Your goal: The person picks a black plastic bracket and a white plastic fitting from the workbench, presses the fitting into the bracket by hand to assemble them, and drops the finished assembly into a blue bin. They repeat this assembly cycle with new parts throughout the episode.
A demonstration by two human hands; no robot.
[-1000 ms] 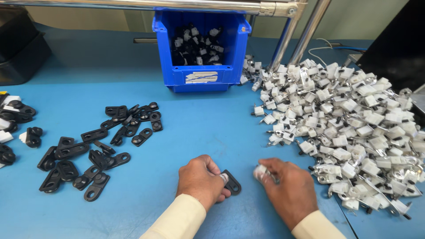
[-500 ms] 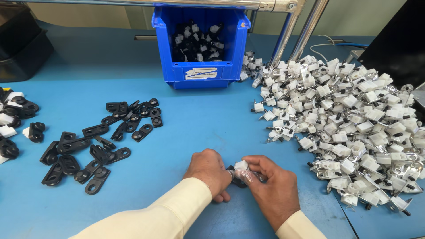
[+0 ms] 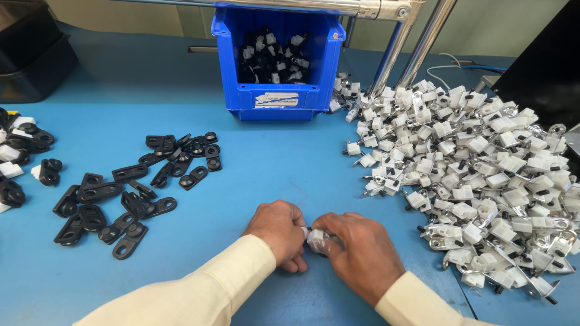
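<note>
Bin [image 3: 275, 99] rear centre on table [image 3: 272, 169]; flat links [image 3: 130, 187] left; clip heap [image 3: 477, 175] right; hands front centre.

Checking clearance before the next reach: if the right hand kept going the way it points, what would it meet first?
The right hand points left, so it would meet the left hand at once; both already pinch the small white part.

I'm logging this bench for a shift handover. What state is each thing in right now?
left hand: closed on the small white part, together with the right hand
right hand: gripping the same part
small white part: held between both hands, just above the table
blue bin: upright, partly filled
black flat pieces: scattered loose, left
white and metal parts: heaped, right
</note>
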